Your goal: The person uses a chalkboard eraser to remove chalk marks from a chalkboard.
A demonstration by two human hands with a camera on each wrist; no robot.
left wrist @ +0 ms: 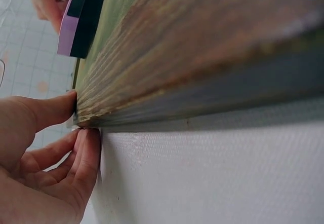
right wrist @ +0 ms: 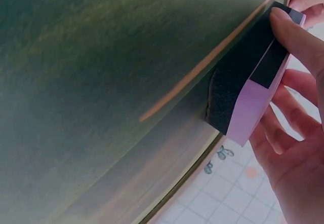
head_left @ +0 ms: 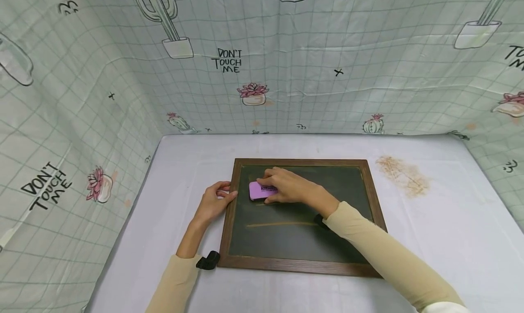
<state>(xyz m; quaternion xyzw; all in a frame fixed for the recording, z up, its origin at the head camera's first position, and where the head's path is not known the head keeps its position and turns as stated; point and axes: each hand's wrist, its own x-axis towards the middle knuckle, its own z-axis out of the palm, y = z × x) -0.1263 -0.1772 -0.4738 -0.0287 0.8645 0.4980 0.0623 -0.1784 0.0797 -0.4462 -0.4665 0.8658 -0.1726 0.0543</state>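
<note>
A chalkboard with a brown wooden frame lies on the white-covered table. My right hand grips a purple chalkboard eraser by its sides, near the board's upper left. In the right wrist view the eraser's dark felt is against the board, beside an orange chalk line. A longer orange chalk line runs across the board lower down. At the left side of the frame, my left hand pinches the edge, thumb on top and fingertips against the outer side.
Brown powdery smudges mark the tablecloth right of the board. A grid-patterned curtain with cactus drawings encloses the back and sides. Black wrist mounts show at the left wrist and under the right sleeve.
</note>
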